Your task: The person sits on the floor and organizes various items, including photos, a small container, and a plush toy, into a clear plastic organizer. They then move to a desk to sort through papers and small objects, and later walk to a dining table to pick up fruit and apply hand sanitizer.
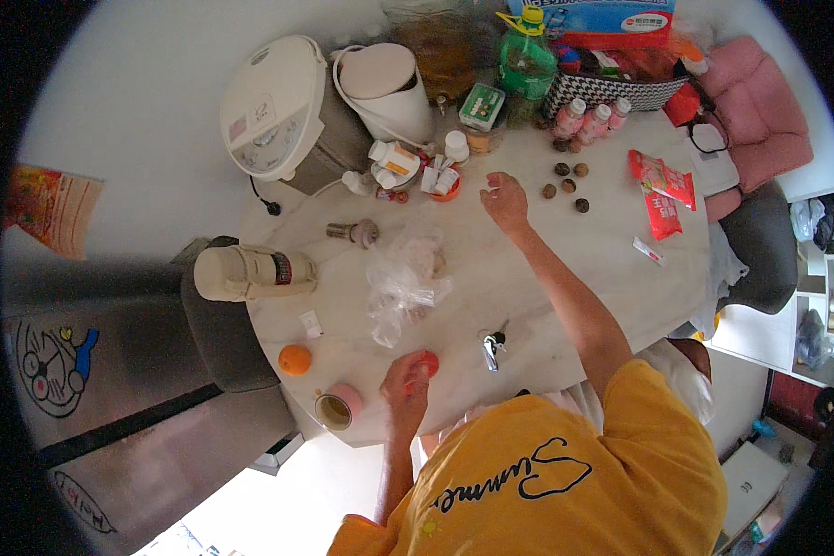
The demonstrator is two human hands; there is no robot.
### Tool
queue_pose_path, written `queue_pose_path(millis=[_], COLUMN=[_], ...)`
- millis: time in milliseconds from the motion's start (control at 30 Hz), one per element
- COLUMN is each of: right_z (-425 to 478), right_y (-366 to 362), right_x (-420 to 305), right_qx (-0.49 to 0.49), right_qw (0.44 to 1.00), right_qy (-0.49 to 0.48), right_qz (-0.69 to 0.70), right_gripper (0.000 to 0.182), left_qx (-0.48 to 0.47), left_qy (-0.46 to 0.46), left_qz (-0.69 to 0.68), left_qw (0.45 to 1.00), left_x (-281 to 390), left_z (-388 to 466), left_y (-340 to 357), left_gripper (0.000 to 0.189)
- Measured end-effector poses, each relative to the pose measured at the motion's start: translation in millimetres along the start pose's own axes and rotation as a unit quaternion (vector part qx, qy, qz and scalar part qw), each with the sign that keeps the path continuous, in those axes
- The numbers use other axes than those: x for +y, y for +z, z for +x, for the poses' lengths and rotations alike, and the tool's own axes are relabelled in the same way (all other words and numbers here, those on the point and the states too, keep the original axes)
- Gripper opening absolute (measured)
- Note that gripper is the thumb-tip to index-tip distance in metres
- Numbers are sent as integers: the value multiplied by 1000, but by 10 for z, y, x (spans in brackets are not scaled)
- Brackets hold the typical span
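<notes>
My left hand [406,389] is closed around a small red object [429,364] near the table's front edge. My right hand [506,201] reaches over the middle of the table, beside an orange-red dish [447,194] of small packets and bottles. Its fingers are partly curled, and whether anything is between them is unclear. Several brown, round, nut-like things [568,185] lie right of it. Between the two hands are a crumpled clear plastic bag [406,285] and keys with a nail clipper [491,349]. An orange [295,360] and a roll of tape [338,406] sit left of my left hand.
A beige insulated bottle [254,273] lies at the left edge. An electric water boiler [278,111], a white kettle [386,90], a green-tinted bottle [526,66] and a houndstooth basket [615,94] stand at the back. Red packets [661,198] lie at the right, near a chair [761,257].
</notes>
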State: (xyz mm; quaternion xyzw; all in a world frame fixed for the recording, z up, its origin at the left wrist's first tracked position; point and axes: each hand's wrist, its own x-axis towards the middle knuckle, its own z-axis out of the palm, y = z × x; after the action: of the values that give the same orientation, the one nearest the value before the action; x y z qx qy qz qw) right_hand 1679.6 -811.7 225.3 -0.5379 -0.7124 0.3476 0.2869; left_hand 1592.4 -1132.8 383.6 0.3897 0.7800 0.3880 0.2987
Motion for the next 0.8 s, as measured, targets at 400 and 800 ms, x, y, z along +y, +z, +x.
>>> queue_pose_path(millis=[400, 800], right_z=[94, -340], right_y=[629, 555], right_x=[-298, -238], right_qx=[10, -82], right_qw=[998, 986], right_qy=[1, -46], right_qz=[-66, -136], right_gripper=[64, 60], left_qx=[-20, -126], left_qy=[-15, 82], left_qz=[-16, -65], left_qw=[1000, 986], left_x=[-12, 239], left_z=[186, 1056], left_y=[163, 782], left_gripper=[18, 27])
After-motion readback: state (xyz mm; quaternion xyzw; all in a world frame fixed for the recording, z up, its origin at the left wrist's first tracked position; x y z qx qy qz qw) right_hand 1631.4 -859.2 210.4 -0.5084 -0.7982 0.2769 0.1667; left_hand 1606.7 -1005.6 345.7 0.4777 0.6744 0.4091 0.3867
